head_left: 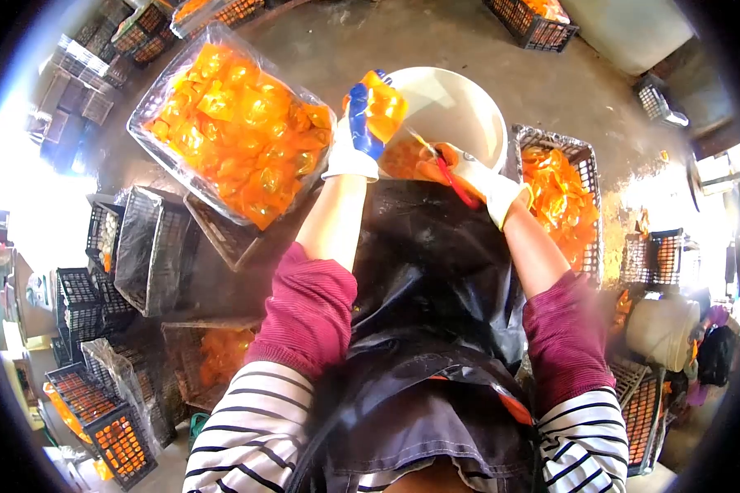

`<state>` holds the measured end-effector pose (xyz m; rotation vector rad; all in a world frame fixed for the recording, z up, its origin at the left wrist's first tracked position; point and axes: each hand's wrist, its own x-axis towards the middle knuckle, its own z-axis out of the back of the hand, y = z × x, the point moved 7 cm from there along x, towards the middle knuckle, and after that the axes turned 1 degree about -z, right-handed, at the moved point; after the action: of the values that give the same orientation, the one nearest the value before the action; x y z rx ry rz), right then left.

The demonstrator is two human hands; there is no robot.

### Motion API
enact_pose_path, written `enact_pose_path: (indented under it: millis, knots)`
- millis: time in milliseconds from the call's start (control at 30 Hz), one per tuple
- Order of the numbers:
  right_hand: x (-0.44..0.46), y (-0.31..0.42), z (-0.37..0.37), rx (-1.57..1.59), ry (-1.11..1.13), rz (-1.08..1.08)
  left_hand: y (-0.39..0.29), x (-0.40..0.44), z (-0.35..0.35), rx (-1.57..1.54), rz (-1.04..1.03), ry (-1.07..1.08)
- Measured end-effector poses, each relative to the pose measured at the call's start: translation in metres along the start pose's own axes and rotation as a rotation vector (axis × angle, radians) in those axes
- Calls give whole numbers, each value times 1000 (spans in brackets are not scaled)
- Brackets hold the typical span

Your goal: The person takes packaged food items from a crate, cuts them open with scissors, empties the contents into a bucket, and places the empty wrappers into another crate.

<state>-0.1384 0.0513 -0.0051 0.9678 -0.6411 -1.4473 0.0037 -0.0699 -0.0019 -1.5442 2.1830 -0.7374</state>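
Note:
My left hand, in a white and blue glove, is closed around a piece of orange peel and held up by the bucket's left rim. In an orange and white glove, my right hand grips a small red-handled knife, its thin blade pointing up and left. Both hands are over the near side of a white bucket, which has orange-coloured contents low inside. To the left stands a plastic-lined crate heaped with glossy orange peels. Another crate of orange peels is at the right.
A black apron covers my lap. Dark crates stand at the left, and one crate near my left elbow holds orange pieces. More stacked crates are at lower left. Another crate sits on the wet floor ahead.

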Motion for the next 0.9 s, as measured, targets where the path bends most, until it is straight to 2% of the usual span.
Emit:
enact_pose_path:
  millis: [33,133,200,333,400,467,600,633,733,800,900]
  knots:
    - [4,-6,-2,134,-5,-16,2,-2,-11,3,33,26]
    - [12,-17,-3,108,26,27,17,4,-21,-45,174,136]
    - [11,-40,-3,445,50,-142,21,5,-20,-42,162,144]
    - [13,-55,-5,860,-12,-298,23,9,-21,-37,118,173]
    - [6,-22,5,320,18,-183,23,10,-22,-15,95,178]
    - [6,-13,7,246,39,-156,35,15,-12,22,123,155]
    - [22,-52,-12,1098,-8,-237,34,15,-7,115,95,88]
    - [23,-56,-12,1324,-43,-242,33,10,-9,20,145,25]
    - [10,-39,9,398,-147,-286,24,5,-17,494,-56,90]
    - [11,-31,11,348,-163,-169,25,3,-17,515,-55,31]
    - [5,-24,15,272,-171,-208,29,4,-12,610,-79,49]
